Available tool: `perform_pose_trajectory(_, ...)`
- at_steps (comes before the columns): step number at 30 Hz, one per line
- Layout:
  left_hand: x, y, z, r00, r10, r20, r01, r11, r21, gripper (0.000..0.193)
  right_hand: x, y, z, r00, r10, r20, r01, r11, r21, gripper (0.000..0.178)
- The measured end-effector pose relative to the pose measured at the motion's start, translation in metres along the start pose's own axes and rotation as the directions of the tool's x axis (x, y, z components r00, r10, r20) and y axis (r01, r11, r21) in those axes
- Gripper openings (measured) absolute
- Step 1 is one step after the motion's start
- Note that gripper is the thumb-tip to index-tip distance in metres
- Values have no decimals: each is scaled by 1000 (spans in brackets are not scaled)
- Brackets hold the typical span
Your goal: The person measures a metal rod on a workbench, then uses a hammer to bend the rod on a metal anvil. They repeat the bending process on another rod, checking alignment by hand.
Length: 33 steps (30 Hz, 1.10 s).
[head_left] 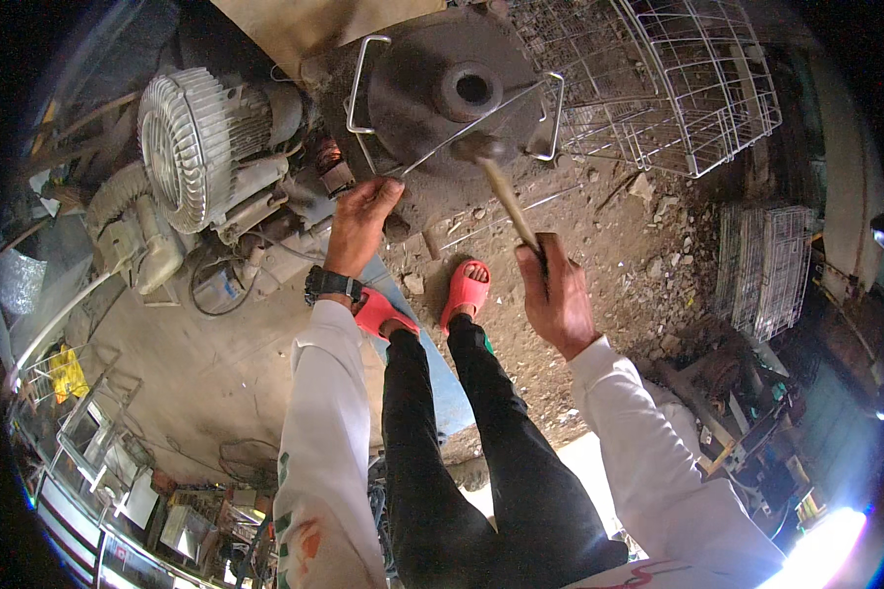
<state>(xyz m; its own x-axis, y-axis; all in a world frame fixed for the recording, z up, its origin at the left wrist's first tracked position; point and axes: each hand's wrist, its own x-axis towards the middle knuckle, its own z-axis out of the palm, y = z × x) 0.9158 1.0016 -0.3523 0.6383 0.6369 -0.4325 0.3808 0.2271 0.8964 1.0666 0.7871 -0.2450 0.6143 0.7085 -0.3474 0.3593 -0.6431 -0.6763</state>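
Observation:
My left hand (pixel 368 216) is closed, its thumb and fingers pinching one end of a thin metal rod (pixel 462 133). The rod slants up and right across a dark round metal block (pixel 408 69) with a raised hub and a hole at its middle. In my right hand (pixel 558 294) is the wooden handle of a hammer (pixel 506 199). Its dark, slightly blurred head is over the block's near edge, just below the rod; whether they touch I cannot tell. Bent wire pieces (pixel 352 98) stick out at the block's left and right sides; how they join the rod is unclear.
A finned grey motor (pixel 189 147) with a hose stands to the left. Wire racks (pixel 697 88) lie at the far right, and a stack of wire grids (pixel 764 270) is nearer. Stones and debris litter the dirt floor (pixel 609 236). My feet in pink slides (pixel 469 285) are below the block.

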Motion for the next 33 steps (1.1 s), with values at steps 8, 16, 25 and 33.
perform_pose_trajectory(8, 5, -21, -8, 996, 84, 27, -81, 992, -97, 47, -5, -32, 13, 998, -56, 19, 55, 996, 69, 21)
perform_pose_trajectory(16, 0, 1, -4, 990, 95, 103, -97, 995, 17, 39, 2, -30, 12, 996, -2, 93, 2, 1000, -2, 19)
perform_pose_trajectory(25, 0, -9, -9, 828, 544, 136, -546, 727, 416, 29, -6, -3, 13, 997, -76, 3, 75, 995, 70, 13)
perform_pose_trajectory(33, -15, 21, -10, 997, 25, 77, -26, 1000, 11, 40, -12, -11, 6, 998, 8, 61, -11, 998, 55, 25)
